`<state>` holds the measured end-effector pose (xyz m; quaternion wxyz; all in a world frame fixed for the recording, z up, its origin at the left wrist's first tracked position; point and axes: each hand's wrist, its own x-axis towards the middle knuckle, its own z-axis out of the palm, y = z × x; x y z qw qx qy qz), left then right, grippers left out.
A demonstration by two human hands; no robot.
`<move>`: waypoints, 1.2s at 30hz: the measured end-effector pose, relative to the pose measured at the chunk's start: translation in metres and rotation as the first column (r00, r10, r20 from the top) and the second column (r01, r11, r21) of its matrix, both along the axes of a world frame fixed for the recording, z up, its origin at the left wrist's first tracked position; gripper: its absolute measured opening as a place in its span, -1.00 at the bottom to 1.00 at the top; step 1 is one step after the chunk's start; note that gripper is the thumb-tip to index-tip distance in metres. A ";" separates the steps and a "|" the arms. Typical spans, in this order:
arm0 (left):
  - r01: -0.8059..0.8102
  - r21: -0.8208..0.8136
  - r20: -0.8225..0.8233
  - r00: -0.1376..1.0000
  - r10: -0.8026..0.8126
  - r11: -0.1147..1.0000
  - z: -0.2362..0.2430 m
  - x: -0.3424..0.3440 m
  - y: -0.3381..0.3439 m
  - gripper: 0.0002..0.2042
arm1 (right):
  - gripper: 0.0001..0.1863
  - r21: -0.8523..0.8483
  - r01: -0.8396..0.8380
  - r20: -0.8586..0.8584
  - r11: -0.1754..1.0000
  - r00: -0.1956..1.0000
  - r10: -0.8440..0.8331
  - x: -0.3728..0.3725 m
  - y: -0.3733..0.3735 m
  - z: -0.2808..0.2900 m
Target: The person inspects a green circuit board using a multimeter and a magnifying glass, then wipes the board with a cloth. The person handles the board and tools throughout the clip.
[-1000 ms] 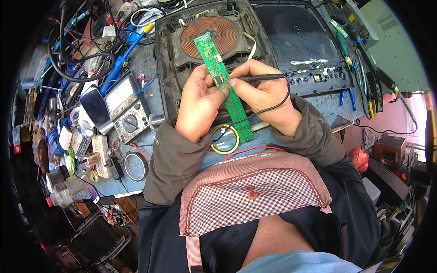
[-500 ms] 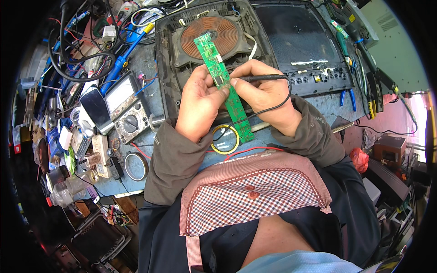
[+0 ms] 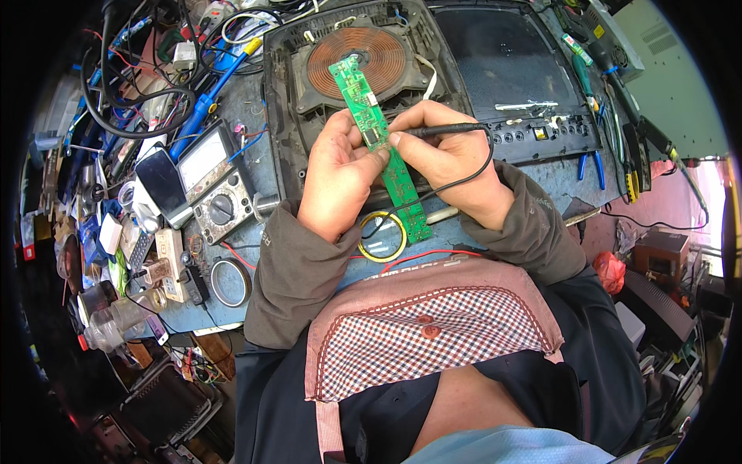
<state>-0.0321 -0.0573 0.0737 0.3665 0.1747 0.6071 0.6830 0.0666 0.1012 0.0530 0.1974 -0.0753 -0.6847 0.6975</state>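
My left hand point(image 3: 334, 174) grips a long green circuit board point(image 3: 406, 205) with thumb and fingers, tilted over the open induction-cooker housing point(image 3: 282, 93) and its copper coil point(image 3: 386, 58). In my right hand point(image 3: 444, 166) is a black test probe point(image 3: 464, 128) with a trailing lead, its front end at the board near both thumbs; the tip is too small to make out clearly. A yellow-edged tape roll point(image 3: 403, 232) lies below the board, near a red wire point(image 3: 433, 250).
A multimeter point(image 3: 220, 209) and phone point(image 3: 161, 189) sit left, among tangled cables, blue-handled tools and a power strip point(image 3: 171, 247). Right are a dark cooker panel point(image 3: 510, 62), pliers point(image 3: 595, 170) and a soldering iron point(image 3: 661, 139). A metal-rimmed roll point(image 3: 230, 282) lies near the front edge.
My right hand and the probe have shifted very slightly upward, with the probe's front still at the board. My left hand and the board look unmoved.
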 end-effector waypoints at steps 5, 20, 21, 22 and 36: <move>-0.019 -0.008 -0.006 1.000 0.019 1.000 0.001 0.002 0.002 -0.52 | -0.86 -0.019 0.039 0.049 0.999 0.998 -0.038 0.003 -0.003 0.005; -0.018 0.000 0.003 1.000 0.018 1.000 0.002 0.001 0.001 -0.51 | -0.86 0.023 0.008 -0.034 1.000 0.999 -0.008 -0.001 -0.001 -0.003; -0.025 0.001 0.007 1.000 0.025 1.000 0.003 0.002 0.002 -0.51 | -0.87 0.013 0.015 -0.028 1.000 1.000 -0.015 -0.001 -0.001 -0.003; -0.019 -0.001 0.005 1.000 0.019 1.000 0.003 0.001 0.001 -0.51 | -0.87 0.003 0.022 -0.021 1.000 1.000 -0.022 -0.001 -0.002 -0.003; -0.022 -0.018 0.003 1.000 0.022 1.000 0.003 0.000 0.000 -0.52 | -0.86 0.051 0.014 -0.049 0.999 0.999 -0.012 -0.001 -0.002 -0.004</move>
